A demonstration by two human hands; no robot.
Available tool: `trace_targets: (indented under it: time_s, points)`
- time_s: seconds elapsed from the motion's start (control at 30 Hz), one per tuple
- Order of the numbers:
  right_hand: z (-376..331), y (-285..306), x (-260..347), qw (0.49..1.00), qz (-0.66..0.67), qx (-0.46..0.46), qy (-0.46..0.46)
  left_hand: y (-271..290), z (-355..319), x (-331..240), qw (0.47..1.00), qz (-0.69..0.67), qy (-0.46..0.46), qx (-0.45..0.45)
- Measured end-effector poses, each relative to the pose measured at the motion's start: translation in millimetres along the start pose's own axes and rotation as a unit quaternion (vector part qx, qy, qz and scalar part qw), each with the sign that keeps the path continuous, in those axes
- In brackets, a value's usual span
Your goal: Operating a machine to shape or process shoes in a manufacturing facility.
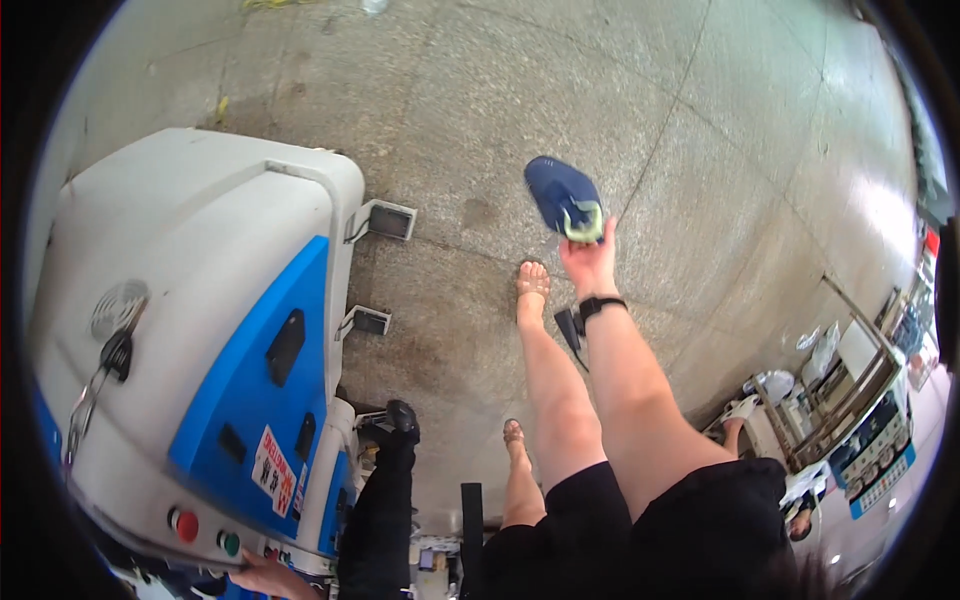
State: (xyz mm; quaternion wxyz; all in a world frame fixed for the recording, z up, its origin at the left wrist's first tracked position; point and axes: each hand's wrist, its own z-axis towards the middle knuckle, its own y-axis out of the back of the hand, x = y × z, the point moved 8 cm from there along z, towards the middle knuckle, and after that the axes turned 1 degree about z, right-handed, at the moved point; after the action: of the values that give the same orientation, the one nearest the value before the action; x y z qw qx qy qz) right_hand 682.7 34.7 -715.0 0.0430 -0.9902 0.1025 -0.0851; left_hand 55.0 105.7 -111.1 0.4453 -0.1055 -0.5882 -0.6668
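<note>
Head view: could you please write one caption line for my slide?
Right hand holds a blue shoe above the stone floor, beside a white and blue machine.

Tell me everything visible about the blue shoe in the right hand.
The blue shoe is a dark navy slip-on of what looks like knit fabric, with a pale greenish tab or trim at the end nearest the right hand. The fingers pinch that end, so the shoe hangs in the air above the speckled stone floor, its rounded other end pointing away. Nothing else touches it.
</note>
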Motion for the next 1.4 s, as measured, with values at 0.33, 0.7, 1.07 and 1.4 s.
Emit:
trace_targets:
  time_s: [0.33,0.7,1.07,1.4]
  points:
    - [-346.2,-91.4,-33.8,0.89,-0.224,0.354,-0.18,28.0,-0.6,-22.5,0.998,-0.043,0.006,0.042]
    - [-584.8,-96.5,-109.7,0.74,-0.435,0.471,-0.203,67.4,0.7,-4.1,0.967,-0.24,-0.059,0.063]
    - [-780.0,-4.2,-327.0,0.362,-0.729,0.581,-0.02,62.0,-90.2,101.3,0.239,-0.921,-0.019,0.308]
    - [-869.9,81.7,-520.1,0.025,-0.673,0.724,0.146,-143.7,-120.6,253.5,0.304,-0.85,0.415,0.113]
